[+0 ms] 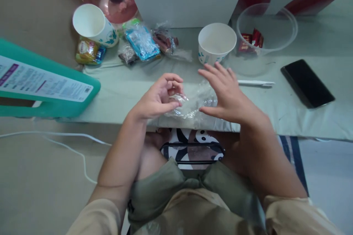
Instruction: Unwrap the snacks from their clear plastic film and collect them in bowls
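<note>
Left hand point(158, 99) has its grip pinched shut on a crinkly clear plastic wrapper point(190, 104) at its left edge; right hand point(227, 95) hovers flat and open over the other end. The wrapper lies at the near edge of the pale green surface point(124, 91). Looks featherlight, floppy and slippery, so I'd pinch a corner. White paper cup point(216, 44) sits just behind.

Left hand point(158, 99) pinches with curled fingers (thumb underneath); right hand point(224, 93) spreads flat, open.
</note>
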Demonstrator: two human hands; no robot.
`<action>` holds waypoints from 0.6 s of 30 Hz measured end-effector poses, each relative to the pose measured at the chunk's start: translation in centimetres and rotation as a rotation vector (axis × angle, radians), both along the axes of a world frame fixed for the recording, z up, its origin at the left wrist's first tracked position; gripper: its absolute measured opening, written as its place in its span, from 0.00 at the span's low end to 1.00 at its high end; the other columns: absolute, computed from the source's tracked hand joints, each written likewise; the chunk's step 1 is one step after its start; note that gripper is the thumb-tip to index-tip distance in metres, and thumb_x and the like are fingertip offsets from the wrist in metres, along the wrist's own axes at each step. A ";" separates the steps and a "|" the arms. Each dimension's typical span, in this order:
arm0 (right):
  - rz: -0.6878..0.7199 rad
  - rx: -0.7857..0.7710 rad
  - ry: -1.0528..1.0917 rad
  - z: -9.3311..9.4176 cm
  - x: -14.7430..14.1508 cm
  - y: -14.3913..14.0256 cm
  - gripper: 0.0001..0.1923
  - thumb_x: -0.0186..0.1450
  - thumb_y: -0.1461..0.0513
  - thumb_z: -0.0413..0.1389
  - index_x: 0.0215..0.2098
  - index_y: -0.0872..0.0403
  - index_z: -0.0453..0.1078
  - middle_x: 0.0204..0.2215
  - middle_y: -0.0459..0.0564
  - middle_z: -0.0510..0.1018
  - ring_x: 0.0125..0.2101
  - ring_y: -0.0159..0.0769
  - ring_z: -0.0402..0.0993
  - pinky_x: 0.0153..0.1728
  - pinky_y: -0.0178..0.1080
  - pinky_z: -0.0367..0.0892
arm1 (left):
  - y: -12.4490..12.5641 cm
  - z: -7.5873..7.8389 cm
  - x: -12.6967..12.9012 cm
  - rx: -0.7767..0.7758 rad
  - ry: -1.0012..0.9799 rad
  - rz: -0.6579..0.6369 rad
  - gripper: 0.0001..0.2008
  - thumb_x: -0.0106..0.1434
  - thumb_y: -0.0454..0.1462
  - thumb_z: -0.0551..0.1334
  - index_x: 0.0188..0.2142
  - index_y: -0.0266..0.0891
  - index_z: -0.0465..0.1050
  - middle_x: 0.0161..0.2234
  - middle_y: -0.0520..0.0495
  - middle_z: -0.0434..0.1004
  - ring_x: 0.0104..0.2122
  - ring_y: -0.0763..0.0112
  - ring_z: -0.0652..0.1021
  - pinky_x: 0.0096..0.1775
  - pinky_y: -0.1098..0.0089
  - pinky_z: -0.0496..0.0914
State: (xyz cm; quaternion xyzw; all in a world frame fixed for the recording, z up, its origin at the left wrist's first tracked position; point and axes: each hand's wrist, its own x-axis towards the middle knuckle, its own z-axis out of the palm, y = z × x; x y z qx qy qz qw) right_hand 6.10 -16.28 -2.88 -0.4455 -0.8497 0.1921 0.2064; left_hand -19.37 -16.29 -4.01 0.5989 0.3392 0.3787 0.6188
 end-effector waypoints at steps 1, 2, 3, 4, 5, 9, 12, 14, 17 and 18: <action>0.049 -0.045 -0.027 0.1 -0.6 0.2 0.29 0.58 0.53 0.66 0.56 0.48 0.71 0.64 0.57 0.72 0.70 0.62 0.56 0.68 0.70 0.46 | -0.4 0.7 -0.1 -0.056 -0.002 -0.050 0.29 0.49 0.33 0.75 0.49 0.49 0.68 0.38 0.52 0.73 0.38 0.68 0.81 0.35 0.71 0.78; 0.097 -0.099 -0.047 0.3 -1.1 0.3 0.19 0.59 0.55 0.65 0.48 0.48 0.74 0.57 0.54 0.78 0.66 0.60 0.64 0.68 0.69 0.46 | -0.6 1.3 -0.2 -0.103 0.005 -0.082 0.30 0.48 0.33 0.76 0.49 0.49 0.68 0.38 0.51 0.74 0.38 0.67 0.82 0.35 0.69 0.79; 0.143 -0.164 -0.058 0.6 -1.4 0.4 0.10 0.61 0.58 0.63 0.40 0.49 0.75 0.48 0.52 0.83 0.59 0.55 0.72 0.67 0.66 0.50 | -0.7 1.8 -0.5 -0.133 0.014 -0.086 0.31 0.47 0.34 0.76 0.49 0.50 0.69 0.39 0.51 0.76 0.37 0.66 0.82 0.35 0.68 0.80; 0.180 -0.234 -0.057 0.9 -1.7 0.3 0.03 0.62 0.60 0.61 0.34 0.50 0.73 0.39 0.49 0.84 0.49 0.48 0.78 0.64 0.61 0.57 | -0.7 2.0 -0.9 -0.131 0.014 -0.043 0.31 0.47 0.33 0.76 0.49 0.51 0.69 0.39 0.51 0.76 0.35 0.67 0.82 0.36 0.67 0.80; 0.200 -0.301 -0.040 1.3 -1.8 0.3 0.04 0.63 0.61 0.59 0.30 0.51 0.70 0.31 0.46 0.82 0.39 0.41 0.79 0.57 0.53 0.65 | -0.4 2.0 -1.3 -0.099 0.003 0.054 0.31 0.46 0.33 0.76 0.48 0.51 0.70 0.39 0.52 0.77 0.33 0.68 0.82 0.36 0.67 0.80; 0.121 -0.544 0.191 1.4 -0.7 0.0 0.11 0.64 0.57 0.59 0.28 0.52 0.65 0.21 0.43 0.76 0.22 0.30 0.69 0.27 0.36 0.62 | 1.6 0.5 -2.7 0.013 -0.034 0.728 0.21 0.50 0.35 0.73 0.42 0.50 0.70 0.41 0.53 0.77 0.35 0.72 0.82 0.36 0.71 0.77; -0.004 -0.720 0.462 -0.5 0.2 -0.1 0.15 0.63 0.52 0.62 0.29 0.52 0.65 0.22 0.44 0.78 0.21 0.30 0.71 0.24 0.34 0.64 | 2.5 -0.9 -2.3 -0.156 -0.017 0.784 0.11 0.60 0.41 0.69 0.40 0.47 0.71 0.44 0.49 0.80 0.43 0.68 0.83 0.38 0.71 0.77; -0.056 -0.779 0.619 -2.0 0.4 -0.2 0.18 0.60 0.50 0.66 0.28 0.52 0.65 0.22 0.44 0.77 0.21 0.29 0.72 0.23 0.35 0.66 | 2.5 -1.5 -1.4 -0.302 -0.007 0.552 0.13 0.60 0.43 0.69 0.44 0.46 0.72 0.46 0.46 0.80 0.43 0.68 0.83 0.40 0.70 0.78; -0.070 -0.829 0.701 -3.2 0.3 -0.4 0.21 0.58 0.49 0.68 0.28 0.52 0.64 0.20 0.42 0.76 0.20 0.28 0.71 0.22 0.33 0.66 | 2.2 -1.8 0.2 -0.409 0.076 0.243 0.24 0.55 0.45 0.74 0.49 0.45 0.72 0.42 0.46 0.81 0.36 0.69 0.82 0.37 0.69 0.77; -0.060 -0.851 0.690 -3.3 0.3 -0.4 0.20 0.58 0.50 0.68 0.28 0.52 0.64 0.20 0.41 0.76 0.18 0.26 0.69 0.20 0.32 0.64 | 2.2 -1.8 0.5 -0.394 0.109 0.193 0.24 0.54 0.46 0.75 0.47 0.44 0.73 0.39 0.46 0.80 0.33 0.70 0.81 0.35 0.70 0.76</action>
